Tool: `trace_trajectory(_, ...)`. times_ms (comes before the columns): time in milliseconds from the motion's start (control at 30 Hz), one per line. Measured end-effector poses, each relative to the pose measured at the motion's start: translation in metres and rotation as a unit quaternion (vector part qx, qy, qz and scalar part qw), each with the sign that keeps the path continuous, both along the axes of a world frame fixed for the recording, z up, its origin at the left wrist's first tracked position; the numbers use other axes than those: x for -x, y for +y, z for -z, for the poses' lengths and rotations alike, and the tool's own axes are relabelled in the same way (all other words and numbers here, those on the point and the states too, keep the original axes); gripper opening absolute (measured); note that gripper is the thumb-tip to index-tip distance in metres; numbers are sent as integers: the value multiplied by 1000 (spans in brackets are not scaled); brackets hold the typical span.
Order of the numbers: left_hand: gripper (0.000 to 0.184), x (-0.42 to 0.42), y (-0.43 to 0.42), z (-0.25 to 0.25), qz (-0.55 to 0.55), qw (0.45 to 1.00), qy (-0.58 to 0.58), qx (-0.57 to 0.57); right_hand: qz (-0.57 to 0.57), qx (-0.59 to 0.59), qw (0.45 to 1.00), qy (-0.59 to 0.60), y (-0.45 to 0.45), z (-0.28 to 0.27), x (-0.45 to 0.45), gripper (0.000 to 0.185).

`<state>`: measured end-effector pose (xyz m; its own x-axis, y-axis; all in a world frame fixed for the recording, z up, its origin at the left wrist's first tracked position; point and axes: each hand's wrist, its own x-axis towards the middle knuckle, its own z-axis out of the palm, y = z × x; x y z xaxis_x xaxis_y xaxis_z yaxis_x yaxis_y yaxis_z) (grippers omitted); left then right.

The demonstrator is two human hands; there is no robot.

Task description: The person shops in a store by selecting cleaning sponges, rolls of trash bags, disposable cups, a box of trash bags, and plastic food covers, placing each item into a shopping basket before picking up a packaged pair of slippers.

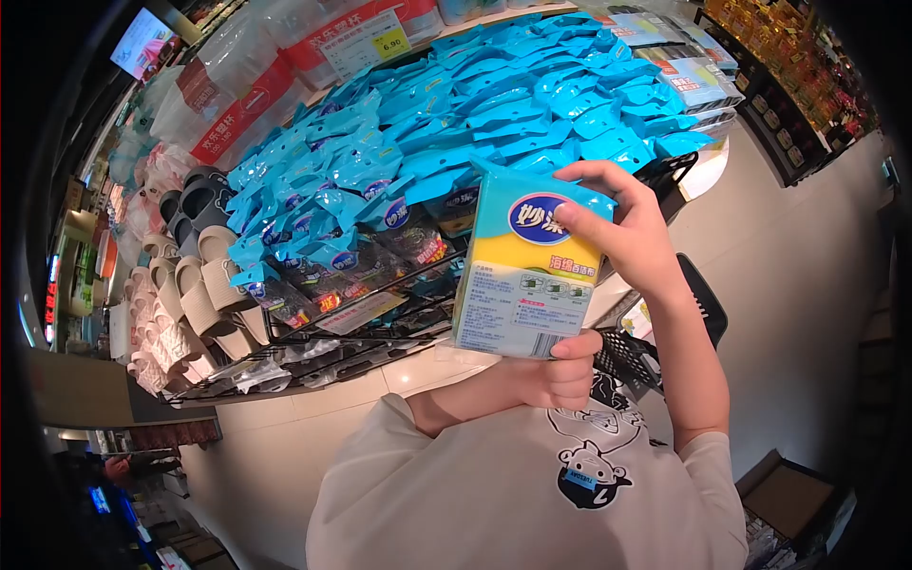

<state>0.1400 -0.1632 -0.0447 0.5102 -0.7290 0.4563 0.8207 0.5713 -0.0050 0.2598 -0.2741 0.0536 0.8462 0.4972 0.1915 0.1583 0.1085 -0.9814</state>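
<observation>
“海绵百洁布” packet in both hands (price card: 6.90)

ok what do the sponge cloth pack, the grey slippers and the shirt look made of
Sponge cloth pack: probably glossy plastic film, given its shiny, crinkled teal top.
Grey slippers: perhaps moulded foam or rubber, fairly matte, since the thick straps look smooth and dull.
Shirt: soft, matte fabric, draping loosely; the fibre can't be told.
</observation>
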Motion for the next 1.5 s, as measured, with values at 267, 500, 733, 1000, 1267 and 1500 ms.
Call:
trace_trajectory(267, 29, -1, -3, 0, 29, 999, -5, 21, -9, -33, 999, 38, 2, 8, -1, 42)
trace_trajectory(500, 29, -2, -5, 4, 38, 998, -8, 50, -19, -27, 999, 41, 7, 13, -5, 37)
trace_trajectory(733, 27, -6, -3, 7, 45, 998, -2, 54, -17, -37, 999, 32, 10, 14, -8, 35)
trace_trajectory(1000, 24, -9, 0, 12, 45, 996, -7, 83, -9, -27, 999, 38, 17, 15, -10, 34)
trace_trajectory(1267, 24, -12, 5, 9, 47, 995, -20, 81, 5, -37, 999, 13, 19, 19, -12, 30)
trace_trajectory(1500, 26, -16, 6, 7, 60, 996, -26, 60, 20, -53, 998, 18, 15, 20, -11, 31)
